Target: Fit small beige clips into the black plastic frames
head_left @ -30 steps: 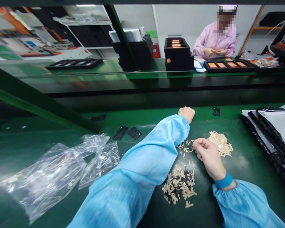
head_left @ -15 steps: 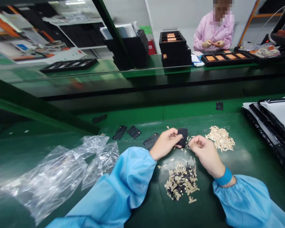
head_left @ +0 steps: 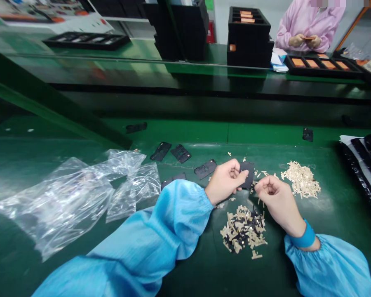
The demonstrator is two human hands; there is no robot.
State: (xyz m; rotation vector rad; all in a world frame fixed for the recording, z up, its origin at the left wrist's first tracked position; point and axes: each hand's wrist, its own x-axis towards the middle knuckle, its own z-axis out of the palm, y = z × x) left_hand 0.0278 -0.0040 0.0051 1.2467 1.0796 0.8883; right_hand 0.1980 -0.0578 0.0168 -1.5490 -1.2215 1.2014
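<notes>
My left hand (head_left: 225, 181) grips a flat black plastic plate (head_left: 247, 173), thumb on top, above the green table. Just right of the plate, my right hand (head_left: 273, 198) is closed in a pinch; whatever its fingertips hold is too small to make out. Below the hands lies a pile of small beige and black pieces (head_left: 243, 231). A second pile, of beige pieces (head_left: 303, 179), sits beyond my right hand. Loose beige bits are scattered around the plate. More black plastic plates (head_left: 205, 168) lie to the left of my left hand.
Clear plastic bags (head_left: 71, 202) spread over the left of the table. A green post (head_left: 64, 107) slants across the left. Black-wrapped packages (head_left: 366, 165) lie at the right edge. Behind the bench are stacked black trays (head_left: 250, 45) and a person in pink (head_left: 309, 24) holding an orange item.
The view has tilted down and shifted left, so everything on the table appears higher or further right. Both hands keep nearly the same pose, my left still on the black plate.
</notes>
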